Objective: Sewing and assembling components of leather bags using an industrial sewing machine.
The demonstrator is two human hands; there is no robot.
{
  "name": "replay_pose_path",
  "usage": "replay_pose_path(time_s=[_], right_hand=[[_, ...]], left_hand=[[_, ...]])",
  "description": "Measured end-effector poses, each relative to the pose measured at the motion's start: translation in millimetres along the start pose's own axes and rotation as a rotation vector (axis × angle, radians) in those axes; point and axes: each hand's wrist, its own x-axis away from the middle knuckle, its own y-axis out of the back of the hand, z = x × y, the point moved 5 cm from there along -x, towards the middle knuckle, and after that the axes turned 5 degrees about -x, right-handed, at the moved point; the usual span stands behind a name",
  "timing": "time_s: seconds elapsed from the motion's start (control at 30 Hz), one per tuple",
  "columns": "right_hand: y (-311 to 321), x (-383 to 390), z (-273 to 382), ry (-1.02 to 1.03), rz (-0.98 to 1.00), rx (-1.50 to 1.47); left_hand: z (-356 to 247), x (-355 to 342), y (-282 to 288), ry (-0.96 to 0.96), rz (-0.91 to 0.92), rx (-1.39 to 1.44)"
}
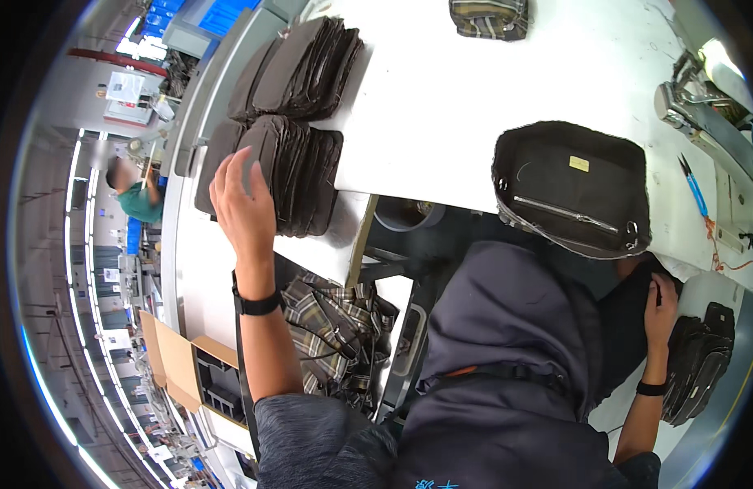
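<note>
My left hand is stretched out over the left edge of a nearer stack of dark brown fabric pieces. Its fingers are apart and it holds nothing; whether the fingertips touch the stack I cannot tell. Low on the right, my right hand rests beside my leg against dark cloth, fingers loosely extended, with nothing seen in it. Between the two, an open dark bag body lies at the table's front edge, showing its lining, a zipper and a small pale label. Behind the nearer stack sits another stack of dark pieces.
A folded plaid piece lies at the far edge of the white table. Blue-handled snips are near a sewing machine on the right. Plaid bags, a cardboard box and dark bags stand lower. A person works far left.
</note>
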Motion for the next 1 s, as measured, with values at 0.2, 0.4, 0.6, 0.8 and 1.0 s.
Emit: replay_pose_path(time_s=[0.2,0.4,0.6,0.8,1.0], right_hand=[[2.5,7.4,8.1,0.103,-0.041,0.066],[12.4,8.8,22.8,0.115,-0.035,0.040],[29.9,24.7,97.3,-0.114,0.326,-0.540],[6.8,15.6,223.1,0.012,0.481,-1.280],[6.2,12.6,252.5,-0.062,0.528,-1.280]], left_hand=[[46.7,25.5,-33.3,0.014,0.196,-0.027],[54.2,-15.8,-9.3,0.000,0.367,-0.408],[3.9,-44.8,98.4,0.183,0.040,0.736],[-188.7,49.8,85.3,0.205,0.559,1.328],[-227.8,56.0,87.2,-0.201,0.737,1.395]])
